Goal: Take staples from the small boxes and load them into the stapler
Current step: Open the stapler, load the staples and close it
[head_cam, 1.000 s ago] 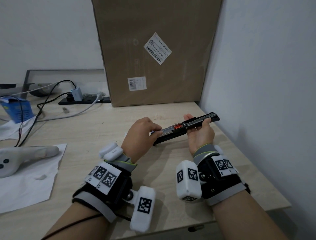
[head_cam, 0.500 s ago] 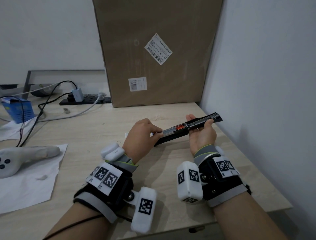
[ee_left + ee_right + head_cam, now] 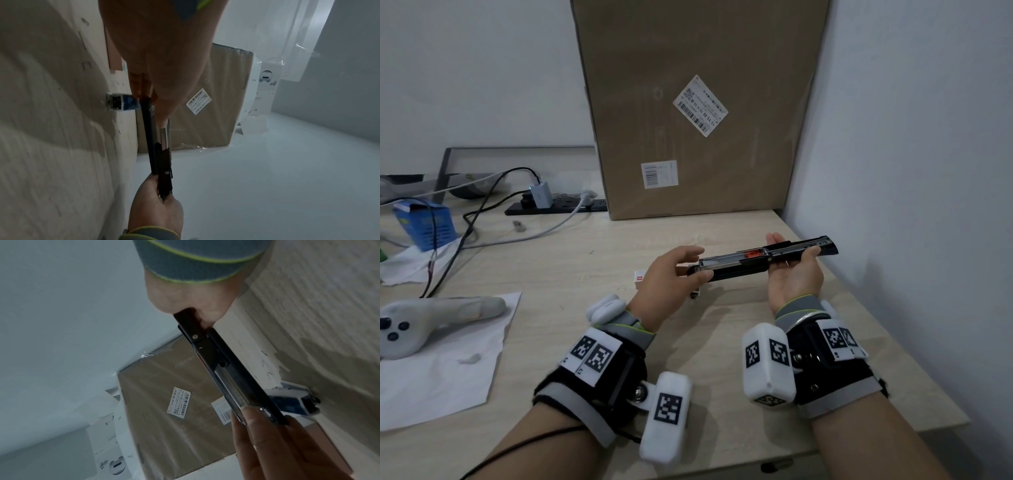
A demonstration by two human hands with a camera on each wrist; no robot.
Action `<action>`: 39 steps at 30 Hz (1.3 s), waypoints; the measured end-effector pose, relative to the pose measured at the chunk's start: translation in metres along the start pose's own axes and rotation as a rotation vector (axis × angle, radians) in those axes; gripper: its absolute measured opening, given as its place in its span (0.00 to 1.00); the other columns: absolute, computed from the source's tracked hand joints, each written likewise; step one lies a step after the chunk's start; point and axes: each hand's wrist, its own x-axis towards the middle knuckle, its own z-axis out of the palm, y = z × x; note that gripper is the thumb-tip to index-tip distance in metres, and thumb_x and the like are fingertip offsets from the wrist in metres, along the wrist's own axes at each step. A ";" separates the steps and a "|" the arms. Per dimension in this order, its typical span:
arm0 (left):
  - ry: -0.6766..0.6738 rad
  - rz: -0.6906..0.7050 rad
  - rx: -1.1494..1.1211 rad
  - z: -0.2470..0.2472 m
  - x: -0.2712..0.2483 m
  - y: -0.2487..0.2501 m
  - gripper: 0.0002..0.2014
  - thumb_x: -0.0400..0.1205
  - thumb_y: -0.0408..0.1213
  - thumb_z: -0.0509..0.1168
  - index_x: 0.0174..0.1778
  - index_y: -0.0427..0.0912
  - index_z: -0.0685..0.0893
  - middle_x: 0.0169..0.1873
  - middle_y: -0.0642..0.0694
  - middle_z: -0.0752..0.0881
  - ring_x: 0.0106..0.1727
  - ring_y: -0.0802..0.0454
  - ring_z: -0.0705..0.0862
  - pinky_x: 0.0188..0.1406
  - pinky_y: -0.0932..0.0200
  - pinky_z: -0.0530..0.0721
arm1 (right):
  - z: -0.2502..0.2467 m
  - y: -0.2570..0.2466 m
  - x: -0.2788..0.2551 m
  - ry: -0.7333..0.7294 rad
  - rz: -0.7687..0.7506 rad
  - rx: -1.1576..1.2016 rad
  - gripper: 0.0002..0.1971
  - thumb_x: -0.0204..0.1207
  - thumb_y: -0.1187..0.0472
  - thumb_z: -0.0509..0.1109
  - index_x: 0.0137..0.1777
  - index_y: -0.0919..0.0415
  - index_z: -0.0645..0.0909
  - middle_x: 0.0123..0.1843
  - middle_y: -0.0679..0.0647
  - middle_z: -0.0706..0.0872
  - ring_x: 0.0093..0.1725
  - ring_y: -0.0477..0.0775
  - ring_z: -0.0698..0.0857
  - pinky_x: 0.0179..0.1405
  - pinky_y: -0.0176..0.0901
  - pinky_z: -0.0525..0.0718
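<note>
A long black stapler (image 3: 739,265) hangs level above the wooden table (image 3: 585,260), opened so its silver channel and orange pusher show. My right hand (image 3: 794,246) cradles its right half from below, with the thumb curled over the near side. My left hand (image 3: 700,263) pinches the stapler's left end between thumb and fingers. The left wrist view shows the stapler (image 3: 162,162) running from my left fingers (image 3: 144,91) to my right hand (image 3: 156,207). A small staple box (image 3: 639,276) lies on the table left of my left hand; it also shows as a small box (image 3: 292,400) in the right wrist view.
A tall cardboard box (image 3: 698,102) stands at the back and a wall (image 3: 911,171) closes the right side. A white controller (image 3: 431,318) rests on a paper sheet (image 3: 441,377) at left. A blue box (image 3: 424,222), cables and a power strip (image 3: 558,205) lie at back left.
The stapler has risen slightly and shifted right. My left fingers have left the top of the channel and now hold the stapler's left end.
</note>
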 end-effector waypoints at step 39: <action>-0.122 -0.431 -0.564 -0.004 -0.001 0.005 0.13 0.78 0.25 0.61 0.55 0.22 0.81 0.59 0.29 0.82 0.38 0.40 0.89 0.30 0.56 0.89 | 0.002 0.001 -0.005 -0.162 0.011 -0.040 0.27 0.85 0.48 0.50 0.75 0.67 0.64 0.51 0.62 0.87 0.51 0.56 0.89 0.39 0.42 0.90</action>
